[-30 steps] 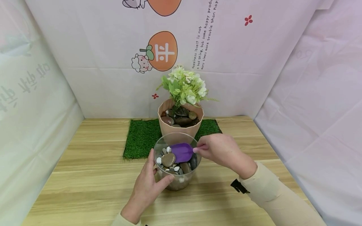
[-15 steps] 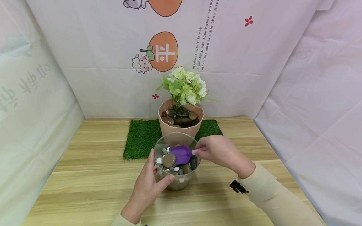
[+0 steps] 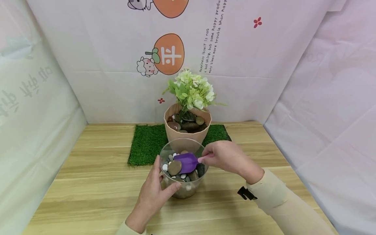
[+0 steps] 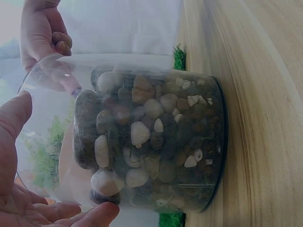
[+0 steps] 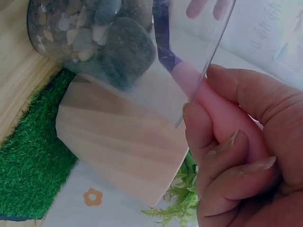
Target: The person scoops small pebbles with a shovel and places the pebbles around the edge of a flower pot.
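Note:
In the head view, a clear round container [image 3: 183, 193] filled with pebbles stands on the wooden table. My left hand [image 3: 153, 192] holds its left side, thumb at the near rim and fingers spread around the wall. My right hand [image 3: 226, 158] grips the pink handle [image 5: 225, 113] of a small purple shovel [image 3: 186, 163]. The blade lies inside the container, over the stones, its front edge against a large brown stone [image 3: 174, 167]. In the left wrist view, white, grey and brown pebbles [image 4: 154, 109] show through the wall. Whether the blade's tip is under the brown stone is hidden.
Right behind the container stands a peach flowerpot [image 3: 172, 132] with white-green flowers [image 3: 195, 91] and large stones. It stands on a green artificial grass mat [image 3: 147, 143]. Printed white cloth [image 3: 117, 94] encloses the table [image 3: 97, 182] at back and sides.
My right hand has shifted slightly left and toward me, and the shovel blade has moved down toward the brown stone. The left hand and container stay in place.

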A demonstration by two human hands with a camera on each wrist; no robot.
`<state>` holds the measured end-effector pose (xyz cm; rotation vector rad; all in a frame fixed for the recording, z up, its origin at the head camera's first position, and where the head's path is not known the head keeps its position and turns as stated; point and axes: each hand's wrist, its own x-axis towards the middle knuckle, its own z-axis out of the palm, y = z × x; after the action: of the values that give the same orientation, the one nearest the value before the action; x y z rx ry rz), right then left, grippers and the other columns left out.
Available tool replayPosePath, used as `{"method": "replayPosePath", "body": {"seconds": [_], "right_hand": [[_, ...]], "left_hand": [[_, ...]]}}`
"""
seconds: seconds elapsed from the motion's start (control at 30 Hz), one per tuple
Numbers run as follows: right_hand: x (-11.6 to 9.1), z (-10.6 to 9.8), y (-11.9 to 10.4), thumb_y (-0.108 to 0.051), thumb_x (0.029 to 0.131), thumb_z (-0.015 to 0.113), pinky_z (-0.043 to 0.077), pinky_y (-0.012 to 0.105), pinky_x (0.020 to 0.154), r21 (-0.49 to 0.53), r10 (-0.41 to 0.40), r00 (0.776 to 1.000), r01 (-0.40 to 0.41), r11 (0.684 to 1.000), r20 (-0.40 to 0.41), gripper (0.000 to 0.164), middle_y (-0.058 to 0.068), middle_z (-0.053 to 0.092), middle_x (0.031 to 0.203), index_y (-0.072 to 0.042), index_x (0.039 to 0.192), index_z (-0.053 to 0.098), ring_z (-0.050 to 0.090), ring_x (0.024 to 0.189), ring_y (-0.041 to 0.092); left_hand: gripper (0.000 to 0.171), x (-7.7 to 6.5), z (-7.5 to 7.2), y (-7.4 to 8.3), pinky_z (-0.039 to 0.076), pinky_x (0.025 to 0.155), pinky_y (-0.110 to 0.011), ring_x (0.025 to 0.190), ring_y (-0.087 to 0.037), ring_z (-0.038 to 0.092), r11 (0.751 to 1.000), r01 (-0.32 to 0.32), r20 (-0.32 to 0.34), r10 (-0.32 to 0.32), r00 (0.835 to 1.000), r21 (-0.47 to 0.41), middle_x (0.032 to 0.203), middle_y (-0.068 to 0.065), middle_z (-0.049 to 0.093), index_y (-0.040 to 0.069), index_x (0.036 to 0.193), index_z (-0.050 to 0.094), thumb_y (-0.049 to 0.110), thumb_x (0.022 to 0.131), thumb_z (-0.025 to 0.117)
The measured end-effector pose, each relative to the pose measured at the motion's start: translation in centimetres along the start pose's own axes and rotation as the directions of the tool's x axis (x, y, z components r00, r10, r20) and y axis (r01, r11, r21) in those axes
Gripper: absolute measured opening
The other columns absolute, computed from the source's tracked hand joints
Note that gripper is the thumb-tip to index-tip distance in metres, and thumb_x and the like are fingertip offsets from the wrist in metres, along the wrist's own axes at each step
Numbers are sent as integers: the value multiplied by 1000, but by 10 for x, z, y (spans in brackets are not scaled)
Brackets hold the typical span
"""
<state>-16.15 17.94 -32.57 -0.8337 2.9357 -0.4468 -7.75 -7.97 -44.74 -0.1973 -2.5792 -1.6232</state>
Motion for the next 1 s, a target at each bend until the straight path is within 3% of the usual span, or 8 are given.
{"method": "replayPosePath", "body": {"seconds": [0.4, 1.0], "right_hand": [[5, -5, -5, -45, 91, 80, 52, 26, 59, 5, -38, 999, 38, 999, 34, 17, -22, 65, 71, -31, 82, 77, 56, 62, 0], [9, -6, -4, -43, 91, 80, 54, 26, 63, 41, -37, 998, 35, 999, 58, 15, -22, 68, 73, -30, 85, 79, 59, 65, 0]], "left_hand": [[117, 0, 1, 1, 52, 112, -46, 145, -39, 47, 1000, -9, -13, 9, 1000, -2, 170, -23, 23, 8, 168, 8, 48, 88, 83], [116, 0, 1, 0, 52, 112, -46, 148, -36, 45, 1000, -9, -12, 9, 1000, -4, 169, -22, 25, 8, 168, 7, 45, 89, 82]]}}
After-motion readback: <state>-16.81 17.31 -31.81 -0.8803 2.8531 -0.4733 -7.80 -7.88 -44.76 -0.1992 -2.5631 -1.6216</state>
